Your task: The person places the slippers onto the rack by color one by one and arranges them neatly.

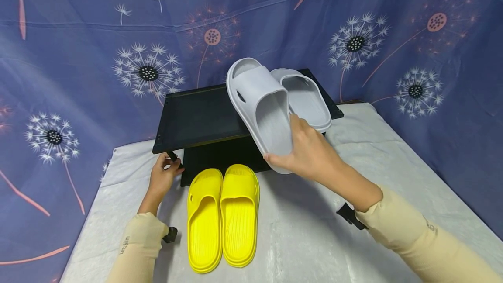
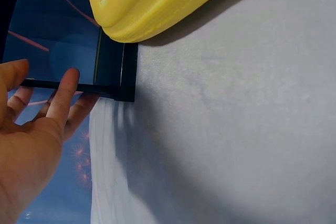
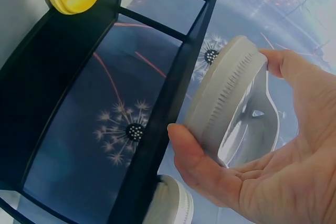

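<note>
My right hand (image 1: 310,154) grips a pale grey slide slipper (image 1: 257,80) by its heel end, thumb on one side and fingers on the other. The slipper is tilted above the front of a black two-tier shoe rack (image 1: 200,117). Its grey mate (image 1: 310,101) rests on the right part of the top shelf. With its fingers round a thin black side bar, my left hand (image 1: 163,178) holds the rack's left end; the bar passes between the fingers in the left wrist view. A yellow slipper pair (image 1: 238,226) stands side by side, toes towards the rack's lower shelf (image 1: 220,156).
A white cloth (image 1: 306,239) covers the table under the rack. Behind it hangs a blue curtain (image 1: 275,16) with a dandelion print, close to the rack's back. The yellow slippers stand between my two forearms.
</note>
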### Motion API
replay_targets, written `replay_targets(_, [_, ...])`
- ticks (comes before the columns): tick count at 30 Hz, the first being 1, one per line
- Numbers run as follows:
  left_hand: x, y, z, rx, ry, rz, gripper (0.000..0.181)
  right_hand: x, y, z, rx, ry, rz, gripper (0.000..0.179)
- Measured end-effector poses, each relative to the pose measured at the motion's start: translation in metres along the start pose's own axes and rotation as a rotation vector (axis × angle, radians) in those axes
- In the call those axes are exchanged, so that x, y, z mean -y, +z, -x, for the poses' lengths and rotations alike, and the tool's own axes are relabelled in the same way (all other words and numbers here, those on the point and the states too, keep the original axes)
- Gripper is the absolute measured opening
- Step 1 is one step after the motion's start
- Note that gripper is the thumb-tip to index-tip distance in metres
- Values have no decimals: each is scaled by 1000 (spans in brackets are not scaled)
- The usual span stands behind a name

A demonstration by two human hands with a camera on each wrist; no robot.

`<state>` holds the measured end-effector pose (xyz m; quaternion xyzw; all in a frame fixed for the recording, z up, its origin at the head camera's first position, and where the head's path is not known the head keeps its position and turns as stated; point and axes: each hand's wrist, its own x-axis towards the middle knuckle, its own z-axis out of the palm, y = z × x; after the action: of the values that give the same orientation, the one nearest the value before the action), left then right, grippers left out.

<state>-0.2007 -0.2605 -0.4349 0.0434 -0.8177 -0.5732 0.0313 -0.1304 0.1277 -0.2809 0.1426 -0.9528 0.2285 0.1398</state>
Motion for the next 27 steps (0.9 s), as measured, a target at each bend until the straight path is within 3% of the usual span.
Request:
replay_targets(6, [-5, 0, 1, 16, -20, 21, 27, 3, -5, -7, 47, 38, 6, 102])
replay_targets(15, [-31, 1, 15, 27, -19, 25, 22, 6, -11, -21, 77, 57, 16, 96])
replay_targets(27, [-30, 2, 15, 19, -12, 37, 22, 11, -13, -41, 112, 92, 26, 97])
